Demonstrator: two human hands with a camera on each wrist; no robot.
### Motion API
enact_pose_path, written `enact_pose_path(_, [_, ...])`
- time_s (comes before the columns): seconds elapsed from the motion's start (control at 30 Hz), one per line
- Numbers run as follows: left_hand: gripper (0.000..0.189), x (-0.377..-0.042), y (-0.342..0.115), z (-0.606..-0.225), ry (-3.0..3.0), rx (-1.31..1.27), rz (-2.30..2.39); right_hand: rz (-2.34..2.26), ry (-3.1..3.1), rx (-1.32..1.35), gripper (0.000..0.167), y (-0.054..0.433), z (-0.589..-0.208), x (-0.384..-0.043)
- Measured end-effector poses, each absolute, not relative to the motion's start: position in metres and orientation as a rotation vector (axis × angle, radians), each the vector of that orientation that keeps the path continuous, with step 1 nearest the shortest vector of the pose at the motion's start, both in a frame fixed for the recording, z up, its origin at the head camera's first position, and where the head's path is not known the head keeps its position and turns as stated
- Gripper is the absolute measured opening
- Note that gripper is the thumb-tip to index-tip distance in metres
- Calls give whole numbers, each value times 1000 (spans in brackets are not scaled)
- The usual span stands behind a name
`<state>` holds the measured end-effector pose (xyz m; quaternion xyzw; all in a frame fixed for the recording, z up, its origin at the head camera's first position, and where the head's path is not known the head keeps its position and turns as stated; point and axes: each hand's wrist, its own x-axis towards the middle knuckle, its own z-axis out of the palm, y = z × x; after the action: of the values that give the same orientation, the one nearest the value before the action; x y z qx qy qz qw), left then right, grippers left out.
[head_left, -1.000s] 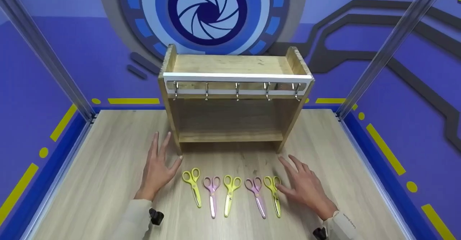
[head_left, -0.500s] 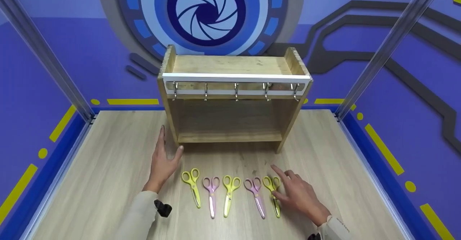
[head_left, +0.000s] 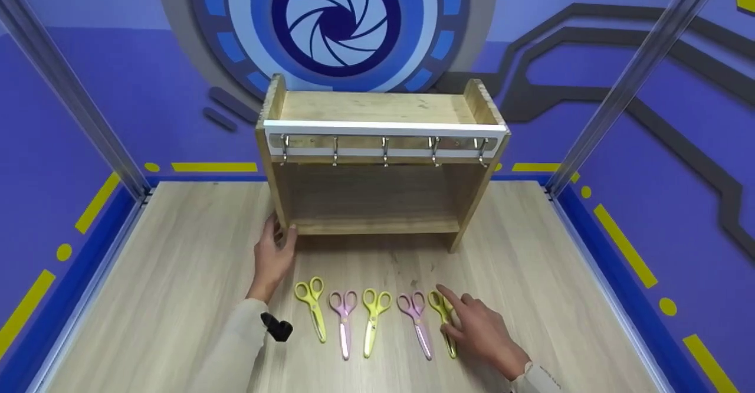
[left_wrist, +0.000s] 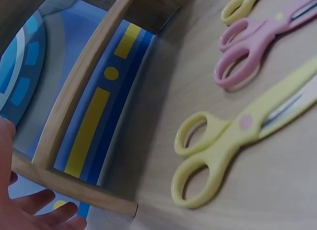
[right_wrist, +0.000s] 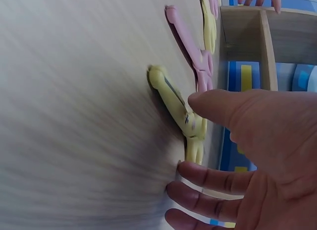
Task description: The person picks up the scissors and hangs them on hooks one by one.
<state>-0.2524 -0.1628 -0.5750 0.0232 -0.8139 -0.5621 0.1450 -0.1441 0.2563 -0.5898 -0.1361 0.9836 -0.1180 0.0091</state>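
My left hand point(head_left: 274, 260) grips the lower left side of a small wooden shelf point(head_left: 377, 228), thumb at the front edge and fingers along the outer side. Its spread fingers point(left_wrist: 37, 202) show beside the panel in the left wrist view. My right hand point(head_left: 483, 328) hovers over the rightmost yellow scissors point(right_wrist: 171, 98), thumb and fingers apart on either side of them. It partly hides their handles and blades in the head view. In the same row lie pink scissors point(head_left: 414, 319), yellow scissors point(head_left: 373, 319), more pink scissors point(head_left: 344, 319) and the leftmost yellow scissors point(head_left: 312, 307).
Across the shelf's front runs a white rail point(head_left: 386, 127) with several metal hooks point(head_left: 385, 151). The shelf stands at the back of the wooden tabletop point(head_left: 194, 275). Blue-purple walls point(head_left: 100, 104) and clear corner posts point(head_left: 640, 80) enclose the tabletop.
My left hand has moved forward and right, from beside the shelf onto its left side. My right hand has come left and down, over the rightmost yellow scissors. The scissors have stayed put.
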Motion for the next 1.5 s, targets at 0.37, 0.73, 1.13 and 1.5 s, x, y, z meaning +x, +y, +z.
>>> enact_pose_path(0.37, [53,-263,-155,-575,-2295,202,-1623,-382,3051,-388,66,252,-592,-142])
enact_pose_path(0.73, [51,-266,-155,-578,-2297,278,-1701,-289,3106,-442,65,259,-592,-142])
enact_pose_path(1.13, [58,-269,-159,-574,-2341,356,-1824,-352,3064,-175,34,272,-589,-148])
enact_pose_path(1.5, [59,-270,-162,-574,-2364,312,-1838,-385,3004,-89,17,275,-588,-154])
